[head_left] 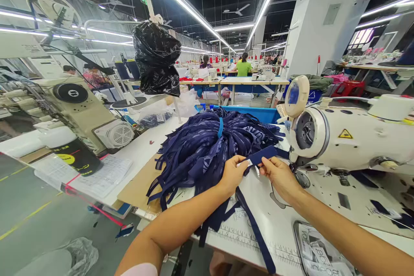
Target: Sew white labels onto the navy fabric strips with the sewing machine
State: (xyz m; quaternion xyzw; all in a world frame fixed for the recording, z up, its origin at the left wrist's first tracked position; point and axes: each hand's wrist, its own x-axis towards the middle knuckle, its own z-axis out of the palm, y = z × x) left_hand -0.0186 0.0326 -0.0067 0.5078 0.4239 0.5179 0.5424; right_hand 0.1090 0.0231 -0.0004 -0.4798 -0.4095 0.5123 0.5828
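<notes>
My left hand (233,175) pinches one end of a navy fabric strip (262,155), with a small white label (249,163) showing beside its fingertips. The fingers of my right hand (280,177) are closed on the same strip a little further right, close to the sewing machine head (352,133). Just behind my hands lies a large bundle of navy strips (190,142), gathered by a light blue tie (220,127). One loose navy strip end (255,233) hangs down over the front edge of the table, across the printed ruler scale (233,233).
A clear-lidded tray of white labels (318,246) sits at the front right. To the left stand a second machine (74,99), a black thread cone (77,157) and paper sheets (111,174). A black plastic bag (157,58) covers something on a stand. People work further back.
</notes>
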